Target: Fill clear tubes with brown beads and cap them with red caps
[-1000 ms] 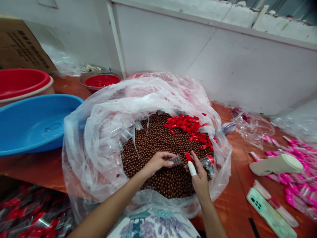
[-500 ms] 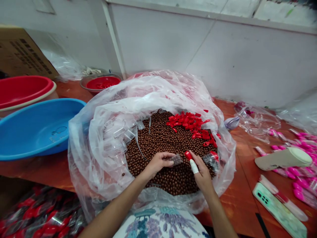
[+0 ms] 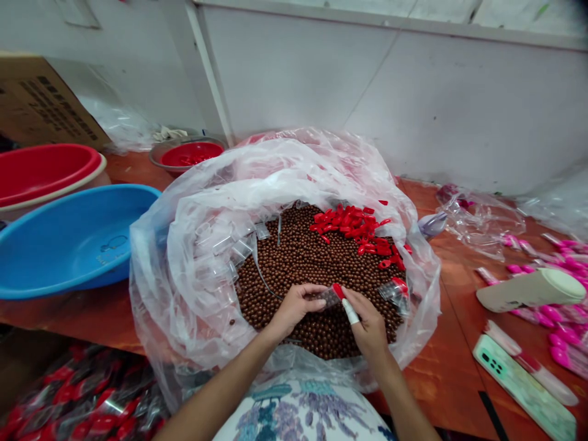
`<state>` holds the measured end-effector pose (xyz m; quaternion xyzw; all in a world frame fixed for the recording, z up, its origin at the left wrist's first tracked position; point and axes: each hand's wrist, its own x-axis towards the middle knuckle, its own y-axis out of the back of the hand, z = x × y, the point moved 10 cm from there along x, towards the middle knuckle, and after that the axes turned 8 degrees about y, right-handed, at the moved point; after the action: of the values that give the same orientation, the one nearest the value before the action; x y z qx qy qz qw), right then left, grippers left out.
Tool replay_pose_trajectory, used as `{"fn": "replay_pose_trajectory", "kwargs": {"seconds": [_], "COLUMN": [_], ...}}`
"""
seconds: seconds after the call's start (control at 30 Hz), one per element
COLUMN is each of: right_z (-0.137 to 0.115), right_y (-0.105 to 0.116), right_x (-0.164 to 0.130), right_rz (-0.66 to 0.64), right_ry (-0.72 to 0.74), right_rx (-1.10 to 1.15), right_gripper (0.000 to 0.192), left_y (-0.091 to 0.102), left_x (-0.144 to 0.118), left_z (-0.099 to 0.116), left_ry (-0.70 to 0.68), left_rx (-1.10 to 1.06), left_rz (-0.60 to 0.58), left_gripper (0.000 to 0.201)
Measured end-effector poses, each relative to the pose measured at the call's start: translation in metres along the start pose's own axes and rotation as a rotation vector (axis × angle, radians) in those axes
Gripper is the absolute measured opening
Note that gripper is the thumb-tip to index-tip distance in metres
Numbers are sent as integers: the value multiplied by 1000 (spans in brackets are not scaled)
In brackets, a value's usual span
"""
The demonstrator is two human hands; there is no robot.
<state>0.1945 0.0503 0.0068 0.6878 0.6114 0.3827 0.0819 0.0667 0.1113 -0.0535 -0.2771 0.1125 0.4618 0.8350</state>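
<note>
Between thumb and fingers, my left hand (image 3: pixel 301 307) pinches a small clear plastic container (image 3: pixel 329 297). My right hand (image 3: pixel 367 318), with a white wrap on one finger, holds a red cap (image 3: pixel 339 291) against the container's open end. Whether the cap is fully seated I cannot tell. Both hands are over a heap of small brown balls (image 3: pixel 294 263) in a large translucent plastic bag (image 3: pixel 156 263) with its mouth rolled open. Loose red caps (image 3: pixel 353 222) lie on the balls at the back right. Several empty clear containers (image 3: pixel 221 242) rest on the bag's left side.
Left of the bag stand a blue basin (image 3: pixel 68 245) and a red basin (image 3: pixel 46 174). Capped containers (image 3: pixel 92 392) are piled low at the left. At right on the table (image 3: pixel 441 343) lie a phone (image 3: pixel 523 386), a cream cylinder (image 3: pixel 528 291) and pink-capped tubes (image 3: pixel 563 340).
My right hand has moved left and brought the red cap up to the end of the clear container. My left hand keeps its pinch with little movement.
</note>
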Motion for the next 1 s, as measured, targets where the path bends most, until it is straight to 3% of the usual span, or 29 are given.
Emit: {"fn": "replay_pose_trajectory", "kwargs": {"seconds": [0.1, 0.23, 0.5, 0.63, 0.8, 0.87, 1.0], "right_z": [-5, -6, 1, -8, -11, 1, 31], "right_y": [-5, -11, -19, -14, -27, -25, -15], "right_x": [1, 3, 5, 7, 1, -3, -13], "right_rz": [-20, 26, -36, -35, -197, -140, 107], "right_ry": [47, 42, -10, 21, -50, -168, -407], "right_rx": [-93, -142, -26, -27, 85, 221, 486], "right_gripper": [45, 66, 58, 59, 64, 63, 39], "left_y": [-4, -12, -10, -24, -32, -28, -26], "left_x": [-3, -9, -13, -16, -14, -14, -15], "left_z": [1, 2, -6, -4, -13, -13, -20], "left_ry": [-1, -25, -12, -6, 75, 57, 99], "left_rx": [-12, -51, -97, -165, -246, -230, -187], "left_rz": [15, 21, 34, -48, -46, -12, -21], "left_gripper": [38, 34, 34, 32, 40, 39, 42]}}
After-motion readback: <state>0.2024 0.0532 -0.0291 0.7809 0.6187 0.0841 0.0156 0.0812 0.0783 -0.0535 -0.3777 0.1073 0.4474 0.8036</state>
